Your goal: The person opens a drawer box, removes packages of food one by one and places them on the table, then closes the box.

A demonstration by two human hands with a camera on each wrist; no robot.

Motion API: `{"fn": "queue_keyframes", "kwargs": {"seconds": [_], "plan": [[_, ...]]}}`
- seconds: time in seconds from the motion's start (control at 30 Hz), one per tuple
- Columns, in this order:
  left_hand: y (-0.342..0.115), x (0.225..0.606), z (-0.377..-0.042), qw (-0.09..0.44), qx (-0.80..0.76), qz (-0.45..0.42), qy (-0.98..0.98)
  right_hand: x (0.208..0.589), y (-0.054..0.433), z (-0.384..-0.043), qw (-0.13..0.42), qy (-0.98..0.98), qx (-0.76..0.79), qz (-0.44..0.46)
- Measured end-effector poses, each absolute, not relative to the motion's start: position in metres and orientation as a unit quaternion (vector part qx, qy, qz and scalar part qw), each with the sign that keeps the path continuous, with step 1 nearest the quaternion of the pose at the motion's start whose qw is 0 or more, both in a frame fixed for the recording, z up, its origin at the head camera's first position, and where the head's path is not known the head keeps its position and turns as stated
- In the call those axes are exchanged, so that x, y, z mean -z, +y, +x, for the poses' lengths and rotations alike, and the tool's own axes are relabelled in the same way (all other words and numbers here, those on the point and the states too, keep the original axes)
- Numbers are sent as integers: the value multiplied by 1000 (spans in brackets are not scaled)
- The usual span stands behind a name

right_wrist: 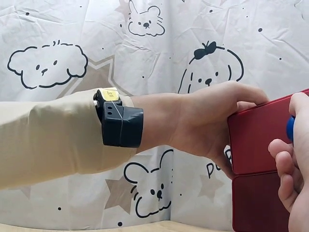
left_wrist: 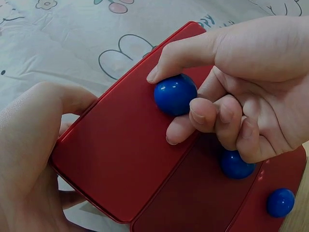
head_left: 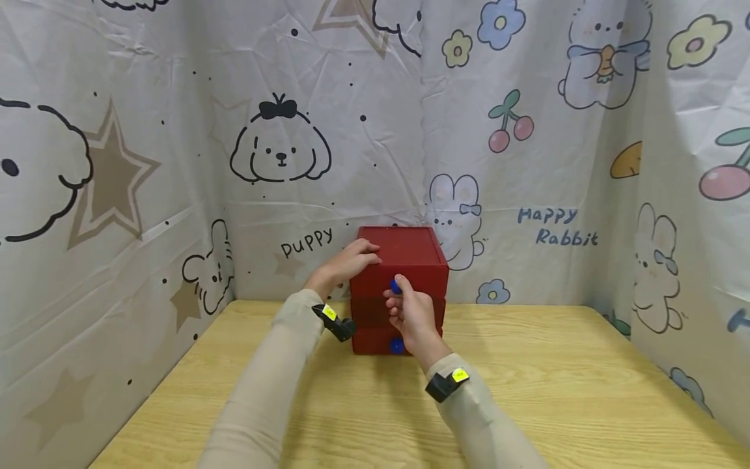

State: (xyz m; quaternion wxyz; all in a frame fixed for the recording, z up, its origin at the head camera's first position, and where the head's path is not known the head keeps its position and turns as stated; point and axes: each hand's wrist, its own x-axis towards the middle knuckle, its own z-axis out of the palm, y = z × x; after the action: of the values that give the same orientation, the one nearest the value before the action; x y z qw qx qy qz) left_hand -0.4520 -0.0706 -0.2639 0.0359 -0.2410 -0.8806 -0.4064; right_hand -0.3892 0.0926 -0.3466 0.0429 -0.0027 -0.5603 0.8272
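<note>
A red drawer cabinet [head_left: 404, 244] with three stacked fronts stands on the table, each front bearing a round blue knob. My right hand [head_left: 415, 316] pinches the top drawer's blue knob [left_wrist: 175, 94] between thumb and index finger; its other fingers are curled below. On the cabinet's upper left side, my left hand [head_left: 347, 262] grips the body, some fingers over the top edge and others down the side. The middle knob [left_wrist: 236, 165] shows in the left wrist view just under the right hand's fingers. The bottom knob [head_left: 397, 345] is uncovered.
The pale wooden table [head_left: 527, 378] extends around the cabinet. Behind and on both sides hangs a white cloth [head_left: 363, 150] printed with puppies, rabbits, stars and flowers. A small black camera [head_left: 335, 322] is strapped on the left wrist, another [head_left: 446, 384] on the right.
</note>
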Motion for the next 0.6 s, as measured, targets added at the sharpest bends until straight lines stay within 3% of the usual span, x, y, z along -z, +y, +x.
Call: {"fn": "queue_keyframes", "kwargs": {"seconds": [0.6], "plan": [[-70, 263, -452, 34, 410, -234, -881, 345, 89, -385, 52, -564, -824, -22]]}}
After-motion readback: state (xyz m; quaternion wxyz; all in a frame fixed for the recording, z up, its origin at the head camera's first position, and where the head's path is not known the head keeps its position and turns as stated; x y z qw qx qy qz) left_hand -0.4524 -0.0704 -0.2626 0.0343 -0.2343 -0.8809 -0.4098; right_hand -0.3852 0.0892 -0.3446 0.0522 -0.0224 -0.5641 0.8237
